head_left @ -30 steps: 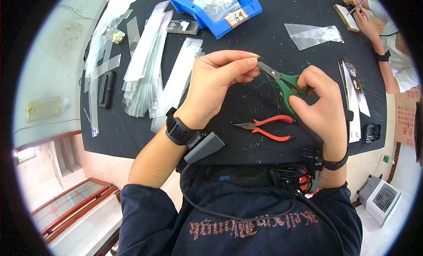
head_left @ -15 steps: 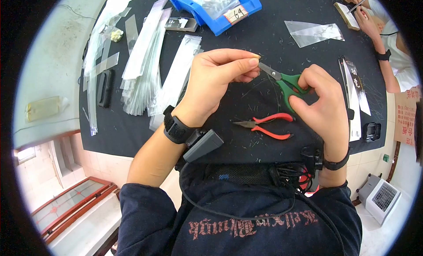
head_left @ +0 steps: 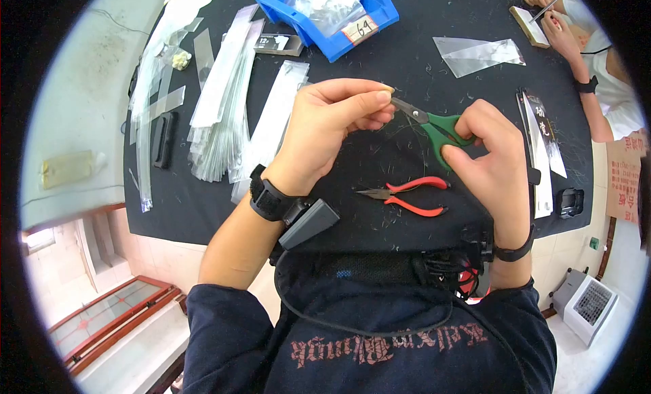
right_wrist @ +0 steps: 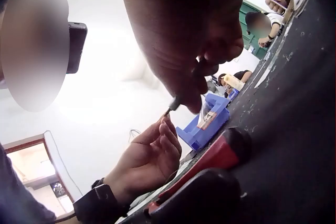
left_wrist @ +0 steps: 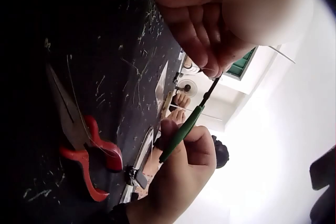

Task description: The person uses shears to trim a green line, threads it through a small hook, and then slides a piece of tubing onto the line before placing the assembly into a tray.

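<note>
My left hand pinches a thin line between thumb and fingertips; most of what lies in the pinch is hidden. Fine strands hang below it toward the pliers. My right hand holds green-handled scissors, thumb and fingers at the handle loops. The blades point left, their tips right at the left fingertips. In the left wrist view the scissors appear edge-on, below the left fingers. Red-handled pliers lie on the black cloth below both hands, jaws pointing left.
A blue bin marked 64 holds clear bags at the back. Stacks of clear plastic sleeves lie on the left, beside a black case. More sleeves lie at the back right. Another person's hands work at the far right.
Both hands and the scissors have shifted very slightly left in view. The left pinch and the right hand's hold on the scissors stay the same.
</note>
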A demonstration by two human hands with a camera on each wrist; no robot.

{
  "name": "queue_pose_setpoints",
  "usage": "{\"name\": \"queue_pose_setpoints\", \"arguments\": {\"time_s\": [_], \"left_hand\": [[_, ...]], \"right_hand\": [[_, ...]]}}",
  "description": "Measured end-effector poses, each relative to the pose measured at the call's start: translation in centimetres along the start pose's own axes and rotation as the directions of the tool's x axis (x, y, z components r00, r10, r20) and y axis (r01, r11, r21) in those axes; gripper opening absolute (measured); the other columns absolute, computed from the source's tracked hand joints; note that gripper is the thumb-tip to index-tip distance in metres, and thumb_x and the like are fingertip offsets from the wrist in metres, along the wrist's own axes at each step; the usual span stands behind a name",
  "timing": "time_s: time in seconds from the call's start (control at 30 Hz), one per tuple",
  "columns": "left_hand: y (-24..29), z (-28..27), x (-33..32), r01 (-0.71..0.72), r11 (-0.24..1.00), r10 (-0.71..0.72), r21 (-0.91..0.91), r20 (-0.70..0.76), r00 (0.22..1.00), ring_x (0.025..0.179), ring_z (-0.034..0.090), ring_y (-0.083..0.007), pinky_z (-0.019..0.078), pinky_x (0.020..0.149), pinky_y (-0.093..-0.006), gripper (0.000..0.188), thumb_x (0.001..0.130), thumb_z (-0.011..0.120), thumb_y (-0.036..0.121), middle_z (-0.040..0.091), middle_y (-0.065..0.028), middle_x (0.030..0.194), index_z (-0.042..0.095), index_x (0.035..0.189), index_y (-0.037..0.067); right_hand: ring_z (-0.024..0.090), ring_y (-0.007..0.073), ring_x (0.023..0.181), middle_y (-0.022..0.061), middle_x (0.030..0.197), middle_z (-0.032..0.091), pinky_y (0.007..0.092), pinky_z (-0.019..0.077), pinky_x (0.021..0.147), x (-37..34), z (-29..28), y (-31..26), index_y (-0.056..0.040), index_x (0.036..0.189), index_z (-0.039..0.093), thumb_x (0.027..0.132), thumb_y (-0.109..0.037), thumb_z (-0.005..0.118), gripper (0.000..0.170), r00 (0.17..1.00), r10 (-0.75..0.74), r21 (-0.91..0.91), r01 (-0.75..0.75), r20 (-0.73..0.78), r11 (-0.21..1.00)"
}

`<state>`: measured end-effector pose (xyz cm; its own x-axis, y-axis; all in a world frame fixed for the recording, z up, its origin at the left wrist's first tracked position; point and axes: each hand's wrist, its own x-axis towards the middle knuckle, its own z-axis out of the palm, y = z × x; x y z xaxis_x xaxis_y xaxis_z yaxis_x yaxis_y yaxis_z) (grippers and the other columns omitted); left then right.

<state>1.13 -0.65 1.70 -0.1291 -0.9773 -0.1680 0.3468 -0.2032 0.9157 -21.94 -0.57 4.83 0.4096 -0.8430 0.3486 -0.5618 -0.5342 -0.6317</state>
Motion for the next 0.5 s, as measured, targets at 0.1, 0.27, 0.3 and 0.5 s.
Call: {"name": "queue_pose_setpoints", "arguments": {"time_s": [0.1, 0.27, 0.3, 0.5], "left_hand": [[-0.3, -0.2, 0.2, -0.023, 0.994, 0.026, -0.110, 0.025, 0.999, 0.079, 0.068, -0.0152, 0.0558, 0.073, -0.0271, 0.015, 0.091, 0.067, 0.008, 0.072, -0.0107, 0.092, 0.069, 0.104, 0.001], [-0.5, -0.5, 0.2, -0.074, 0.976, 0.087, -0.204, 0.053, 0.995, 0.083, 0.069, -0.0162, 0.0561, 0.076, -0.0279, 0.013, 0.092, 0.065, 0.007, 0.072, -0.0102, 0.093, 0.069, 0.104, 0.002], [-0.6, -0.5, 0.2, -0.082, 0.976, 0.094, -0.203, 0.053, 0.994, 0.083, 0.069, -0.0162, 0.0561, 0.076, -0.0279, 0.013, 0.092, 0.065, 0.007, 0.072, -0.0102, 0.093, 0.069, 0.104, 0.002], [-0.6, -0.4, 0.2, -0.097, 0.955, 0.122, -0.279, 0.073, 0.990, 0.085, 0.068, -0.0163, 0.0557, 0.076, -0.0278, 0.013, 0.093, 0.065, 0.008, 0.071, -0.0100, 0.095, 0.069, 0.104, 0.003]], "right_hand": [[0.050, 0.0222, 0.062, 0.0088, 0.069, 0.048, 0.0318, 0.0406, 0.058, 0.2, 0.1, 0.2, -0.0002, 0.072, 0.048, 0.065, -0.003, 0.068, 0.021, 0.998, 0.039, 0.056, -0.037, -0.046, 0.998], [0.049, 0.0185, 0.062, 0.0074, 0.070, 0.048, 0.0284, 0.0399, 0.058, 0.1, 0.3, 0.8, 0.0001, 0.073, 0.048, 0.066, -0.004, 0.067, 0.021, 0.992, 0.103, 0.178, -0.089, -0.071, 0.980], [0.049, 0.0185, 0.062, 0.0074, 0.070, 0.048, 0.0284, 0.0399, 0.058, 0.1, 0.4, 0.9, 0.0001, 0.073, 0.048, 0.066, -0.004, 0.067, 0.021, 0.993, 0.097, 0.177, -0.082, -0.074, 0.981], [0.059, 0.0203, 0.071, 0.0094, 0.081, 0.060, 0.0292, 0.0463, 0.063, -0.5, 0.6, 1.8, 0.0009, 0.087, 0.067, 0.068, -0.003, 0.072, 0.020, 0.965, 0.260, 0.096, -0.258, -0.017, 0.961]]}}
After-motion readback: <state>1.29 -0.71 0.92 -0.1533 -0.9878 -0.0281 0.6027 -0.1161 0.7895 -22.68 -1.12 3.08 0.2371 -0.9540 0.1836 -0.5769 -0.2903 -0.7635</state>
